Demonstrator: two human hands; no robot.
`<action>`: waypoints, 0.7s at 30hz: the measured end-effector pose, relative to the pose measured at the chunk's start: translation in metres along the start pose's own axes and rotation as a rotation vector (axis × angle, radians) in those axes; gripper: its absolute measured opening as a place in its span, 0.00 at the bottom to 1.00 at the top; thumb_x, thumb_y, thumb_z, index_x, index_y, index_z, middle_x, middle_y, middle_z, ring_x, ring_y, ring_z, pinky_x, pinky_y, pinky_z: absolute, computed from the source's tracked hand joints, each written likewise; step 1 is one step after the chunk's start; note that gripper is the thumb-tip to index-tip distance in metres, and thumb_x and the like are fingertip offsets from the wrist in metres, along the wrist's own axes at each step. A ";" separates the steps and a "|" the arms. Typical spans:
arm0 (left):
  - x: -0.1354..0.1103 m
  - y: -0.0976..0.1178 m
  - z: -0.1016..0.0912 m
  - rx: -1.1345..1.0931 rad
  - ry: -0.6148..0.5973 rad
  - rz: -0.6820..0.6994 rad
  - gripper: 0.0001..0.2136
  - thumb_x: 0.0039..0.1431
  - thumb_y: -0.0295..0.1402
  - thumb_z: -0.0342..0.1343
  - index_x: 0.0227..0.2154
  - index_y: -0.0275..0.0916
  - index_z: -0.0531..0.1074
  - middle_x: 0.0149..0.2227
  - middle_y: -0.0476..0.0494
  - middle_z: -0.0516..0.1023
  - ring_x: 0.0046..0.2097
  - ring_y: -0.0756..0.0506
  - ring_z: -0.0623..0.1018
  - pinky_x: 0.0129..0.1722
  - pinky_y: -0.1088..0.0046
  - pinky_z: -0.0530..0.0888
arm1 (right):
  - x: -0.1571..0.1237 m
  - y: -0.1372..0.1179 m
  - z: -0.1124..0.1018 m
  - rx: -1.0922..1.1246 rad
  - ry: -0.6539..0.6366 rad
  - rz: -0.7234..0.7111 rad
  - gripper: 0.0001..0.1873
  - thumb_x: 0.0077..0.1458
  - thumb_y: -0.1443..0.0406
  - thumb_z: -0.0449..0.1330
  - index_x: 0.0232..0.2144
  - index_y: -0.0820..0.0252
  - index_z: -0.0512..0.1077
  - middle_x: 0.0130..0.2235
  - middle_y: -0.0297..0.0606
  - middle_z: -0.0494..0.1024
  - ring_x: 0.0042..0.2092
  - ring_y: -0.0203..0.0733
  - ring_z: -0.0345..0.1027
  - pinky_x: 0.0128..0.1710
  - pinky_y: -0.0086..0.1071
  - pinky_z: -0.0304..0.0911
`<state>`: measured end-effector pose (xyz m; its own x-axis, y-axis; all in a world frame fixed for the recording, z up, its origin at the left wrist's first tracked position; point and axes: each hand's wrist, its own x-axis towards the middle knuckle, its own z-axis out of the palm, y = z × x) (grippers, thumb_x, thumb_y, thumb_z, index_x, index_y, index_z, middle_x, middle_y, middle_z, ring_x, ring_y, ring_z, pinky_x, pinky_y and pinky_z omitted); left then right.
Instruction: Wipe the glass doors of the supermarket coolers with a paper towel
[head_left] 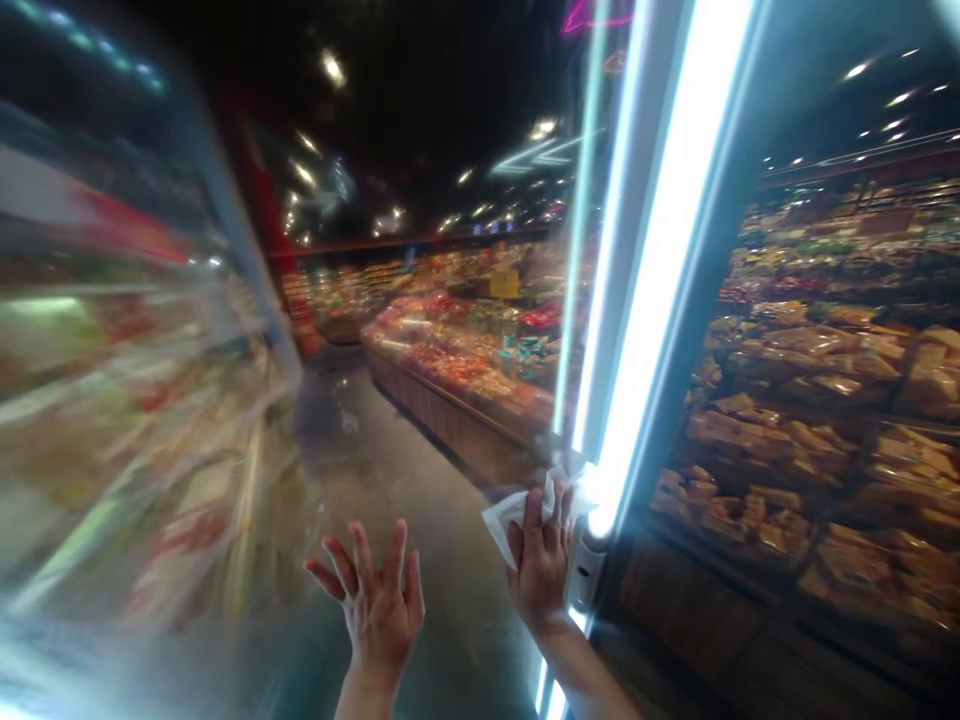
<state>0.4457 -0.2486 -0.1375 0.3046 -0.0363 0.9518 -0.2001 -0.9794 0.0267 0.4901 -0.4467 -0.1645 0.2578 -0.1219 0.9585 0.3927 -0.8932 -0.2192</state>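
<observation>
My right hand (541, 560) presses a thin white tissue (504, 522) against the inner side of a tall frame, beside a bright light tube (660, 270). Its fingers lie over the tissue, and a loose corner sticks out to the left. Just below that tube, by my right wrist, is a metal fitting (586, 572). My left hand (381, 610) is raised with its fingers spread and holds nothing; it seems to be near or against a clear pane, though contact cannot be made out.
Packed goods on shelves (825, 440) fill the right side behind the frame. A long produce display (450, 350) curves along the aisle floor (360, 430). Blurred shelves (150, 450) stand at the left, past a slanted frame edge (251, 250).
</observation>
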 end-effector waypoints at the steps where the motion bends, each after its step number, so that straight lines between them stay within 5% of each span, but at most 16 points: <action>1: 0.001 -0.003 -0.002 0.006 0.002 -0.005 0.43 0.59 0.29 0.63 0.72 0.56 0.46 0.77 0.44 0.30 0.76 0.34 0.30 0.71 0.36 0.33 | 0.007 -0.003 0.001 0.002 0.005 0.016 0.38 0.69 0.69 0.50 0.75 0.56 0.38 0.76 0.51 0.40 0.76 0.61 0.31 0.65 0.69 0.54; 8: -0.008 -0.039 -0.017 0.063 -0.014 -0.033 0.43 0.60 0.29 0.62 0.72 0.54 0.45 0.77 0.42 0.31 0.75 0.32 0.31 0.70 0.33 0.34 | -0.004 -0.043 0.012 0.028 -0.011 -0.073 0.38 0.69 0.70 0.50 0.75 0.51 0.41 0.76 0.51 0.37 0.76 0.61 0.31 0.65 0.69 0.55; 13: -0.008 -0.080 -0.035 0.089 -0.022 -0.027 0.44 0.60 0.29 0.62 0.73 0.52 0.43 0.77 0.40 0.29 0.75 0.31 0.30 0.70 0.33 0.34 | 0.026 -0.085 0.022 0.055 0.051 -0.081 0.39 0.69 0.70 0.52 0.74 0.42 0.43 0.77 0.43 0.33 0.76 0.63 0.26 0.66 0.71 0.50; 21: -0.012 -0.159 -0.065 0.076 0.025 -0.078 0.43 0.61 0.27 0.60 0.72 0.56 0.44 0.77 0.44 0.31 0.76 0.32 0.31 0.70 0.32 0.35 | -0.003 -0.182 0.052 0.036 0.014 -0.173 0.38 0.69 0.69 0.51 0.75 0.59 0.41 0.76 0.48 0.37 0.76 0.57 0.31 0.70 0.57 0.51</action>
<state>0.4131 -0.0796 -0.1337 0.2926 0.0447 0.9552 -0.1055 -0.9913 0.0787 0.4636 -0.2613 -0.1365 0.1714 0.0263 0.9849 0.4613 -0.8854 -0.0567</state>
